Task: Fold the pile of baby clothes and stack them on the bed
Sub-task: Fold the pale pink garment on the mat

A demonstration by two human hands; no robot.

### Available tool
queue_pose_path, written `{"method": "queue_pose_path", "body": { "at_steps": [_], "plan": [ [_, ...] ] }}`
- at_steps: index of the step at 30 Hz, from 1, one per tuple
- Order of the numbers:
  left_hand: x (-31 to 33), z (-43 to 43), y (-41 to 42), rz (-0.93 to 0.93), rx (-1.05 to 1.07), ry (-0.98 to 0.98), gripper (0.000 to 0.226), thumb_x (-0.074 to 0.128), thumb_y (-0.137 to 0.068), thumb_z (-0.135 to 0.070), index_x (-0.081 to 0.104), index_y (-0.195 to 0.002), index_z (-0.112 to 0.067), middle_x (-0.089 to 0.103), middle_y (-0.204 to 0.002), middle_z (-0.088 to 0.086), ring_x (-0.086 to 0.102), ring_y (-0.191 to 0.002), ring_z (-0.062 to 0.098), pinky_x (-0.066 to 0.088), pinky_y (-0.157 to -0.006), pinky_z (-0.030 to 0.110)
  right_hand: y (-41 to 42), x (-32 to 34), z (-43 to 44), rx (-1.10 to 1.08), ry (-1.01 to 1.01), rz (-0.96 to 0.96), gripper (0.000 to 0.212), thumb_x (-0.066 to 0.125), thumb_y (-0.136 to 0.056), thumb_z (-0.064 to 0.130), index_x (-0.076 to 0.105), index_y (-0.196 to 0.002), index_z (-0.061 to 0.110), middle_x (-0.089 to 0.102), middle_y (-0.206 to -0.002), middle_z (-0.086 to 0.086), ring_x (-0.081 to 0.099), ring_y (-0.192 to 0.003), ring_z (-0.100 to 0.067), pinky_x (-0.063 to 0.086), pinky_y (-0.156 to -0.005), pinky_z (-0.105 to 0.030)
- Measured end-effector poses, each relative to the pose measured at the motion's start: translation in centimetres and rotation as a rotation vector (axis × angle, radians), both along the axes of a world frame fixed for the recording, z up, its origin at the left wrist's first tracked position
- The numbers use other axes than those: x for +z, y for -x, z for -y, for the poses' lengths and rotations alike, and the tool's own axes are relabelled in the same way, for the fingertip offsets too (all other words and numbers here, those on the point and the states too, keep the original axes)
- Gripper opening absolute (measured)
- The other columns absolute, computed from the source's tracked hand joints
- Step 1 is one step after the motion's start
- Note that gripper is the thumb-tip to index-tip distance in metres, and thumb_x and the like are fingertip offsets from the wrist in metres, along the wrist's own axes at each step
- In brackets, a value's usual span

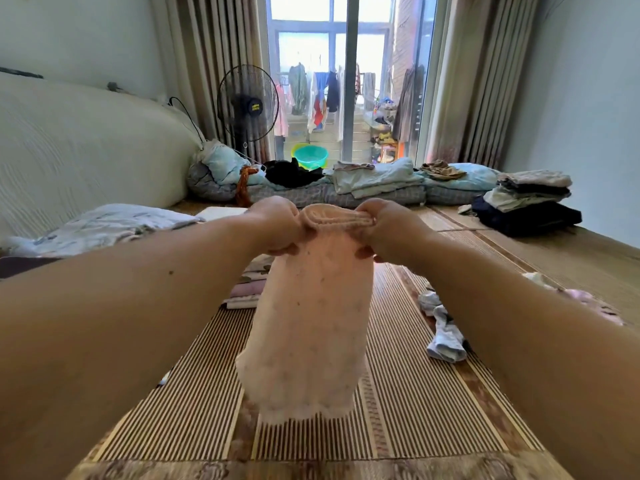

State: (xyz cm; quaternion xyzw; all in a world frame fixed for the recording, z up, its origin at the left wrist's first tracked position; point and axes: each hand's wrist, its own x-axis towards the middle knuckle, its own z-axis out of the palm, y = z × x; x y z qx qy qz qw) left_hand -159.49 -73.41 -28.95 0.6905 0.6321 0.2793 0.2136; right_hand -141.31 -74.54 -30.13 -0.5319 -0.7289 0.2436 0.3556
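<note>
A pale pink baby garment [308, 327] with small dots hangs in the air above the striped bed mat [194, 403]. My left hand [277, 225] grips the left end of its ribbed waistband, and my right hand [384, 226] grips the right end. The cloth hangs straight down, its hem just above the mat. Behind the garment lies a small stack of folded baby clothes [247, 287], partly hidden. Loose unfolded pieces [443, 330] lie on the mat to the right, and a pink piece [585, 299] shows past my right forearm.
A grey-blue cloth [104, 226] lies at the left by the padded headboard [69, 150]. Folded bedding [377, 183] lines the far edge, and a stack of adult clothes [530, 202] sits at the far right. A fan [247, 105] and a green basin [310, 155] stand by the window.
</note>
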Motion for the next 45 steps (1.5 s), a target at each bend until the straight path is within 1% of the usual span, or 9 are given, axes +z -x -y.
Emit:
{"method": "queue_pose_path", "body": {
  "at_steps": [7, 12, 20, 23, 26, 30, 36, 41, 45],
  "plan": [
    [-3.1, 0.2, 0.8, -0.2, -0.103, -0.285, 0.027, 0.052, -0.093, -0.044, 0.05, -0.078, -0.022, 0.053, -0.073, -0.005, 0.049, -0.065, 0.011, 0.034, -0.053, 0.026, -1.4, -2.3, 0.0, -0.031, -0.229, 0.054, 0.011, 0.061, -0.09, 0.021, 0.055, -0.099, 0.024, 0.054, -0.084, 0.009, 0.048, -0.07, -0.002, 0.036, -0.056, -0.016],
    [-10.4, 3.4, 1.8, -0.358, -0.286, -0.044, 0.026, 0.045, -0.091, -0.049, 0.049, -0.081, -0.025, 0.057, -0.081, -0.004, 0.054, -0.072, 0.013, 0.046, -0.069, 0.032, -2.9, -8.8, 3.9, 0.115, 0.074, 0.151, 0.009, 0.063, -0.09, 0.022, 0.056, -0.096, 0.024, 0.059, -0.077, 0.005, 0.049, -0.052, -0.001, 0.04, -0.044, -0.015],
    [-19.2, 7.1, 2.6, -0.505, -0.511, 0.412, 0.018, 0.051, -0.091, -0.054, 0.05, -0.091, -0.035, 0.058, -0.093, -0.011, 0.054, -0.079, 0.007, 0.044, -0.069, 0.024, -2.7, -17.6, 7.3, 0.296, 0.493, 0.377, 0.018, 0.067, -0.085, 0.023, 0.054, -0.08, 0.035, 0.06, -0.079, 0.011, 0.053, -0.066, -0.001, 0.044, -0.061, -0.018],
    [-20.1, 6.3, 3.3, -0.549, -0.506, 0.334, 0.058, 0.069, -0.072, -0.062, 0.046, -0.119, -0.039, 0.052, -0.115, -0.015, 0.048, -0.1, 0.004, 0.046, -0.09, 0.025, -3.0, -17.2, 6.6, 0.298, 0.54, 0.224, 0.017, 0.069, -0.083, 0.018, 0.059, -0.079, 0.031, 0.06, -0.075, 0.012, 0.055, -0.065, 0.0, 0.047, -0.064, -0.019],
    [-21.2, 5.4, 3.9, -0.615, -0.563, 0.258, 0.08, 0.069, -0.065, -0.066, 0.042, -0.136, -0.041, 0.031, -0.136, -0.018, 0.021, -0.125, 0.004, 0.022, -0.113, 0.031, -3.6, -16.8, 5.6, 0.33, 0.552, 0.108, 0.014, 0.071, -0.08, 0.014, 0.065, -0.075, 0.025, 0.064, -0.076, 0.009, 0.06, -0.074, -0.008, 0.055, -0.08, -0.033],
    [-22.2, 4.6, 3.8, -0.21, -0.512, 0.357, 0.03, 0.059, -0.08, -0.05, 0.066, -0.101, -0.031, 0.06, -0.116, -0.016, 0.054, -0.109, 0.005, 0.044, -0.102, 0.039, -3.5, -15.9, 3.4, 0.345, 0.526, -0.147, 0.013, 0.066, -0.084, 0.013, 0.072, -0.094, 0.019, 0.073, -0.097, 0.0, 0.067, -0.095, -0.016, 0.053, -0.089, -0.034],
    [-22.2, 2.8, 3.6, 0.382, -0.147, 0.364, 0.02, 0.052, -0.095, -0.037, 0.068, -0.098, -0.025, 0.073, -0.096, -0.002, 0.069, -0.088, 0.012, 0.056, -0.084, 0.04, -1.3, -16.5, -3.3, 0.068, 0.548, -0.543, 0.014, 0.065, -0.088, 0.025, 0.068, -0.1, 0.018, 0.068, -0.108, -0.013, 0.067, -0.094, -0.027, 0.054, -0.084, -0.043],
    [-22.9, 0.8, 3.1, 0.059, 0.199, 0.276, 0.033, 0.06, -0.089, -0.037, 0.054, -0.119, -0.026, 0.056, -0.095, -0.014, 0.06, -0.084, 0.005, 0.055, -0.071, 0.027, 0.3, -20.1, -5.4, -0.164, 0.499, 0.006, 0.062, 0.065, -0.086, 0.04, 0.039, -0.141, 0.025, 0.053, -0.135, -0.005, 0.057, -0.114, -0.025, 0.051, -0.094, -0.044],
    [-24.1, -0.4, 3.5, -0.174, 0.247, 0.326, 0.056, 0.061, -0.083, -0.051, 0.046, -0.129, -0.022, 0.056, -0.102, -0.007, 0.06, -0.085, 0.01, 0.057, -0.074, 0.033, -0.7, -21.8, -5.6, -0.226, 0.51, 0.339, 0.077, 0.074, -0.074, 0.05, 0.043, -0.138, 0.021, 0.058, -0.126, -0.003, 0.06, -0.104, -0.02, 0.051, -0.081, -0.03]
  ]
}}
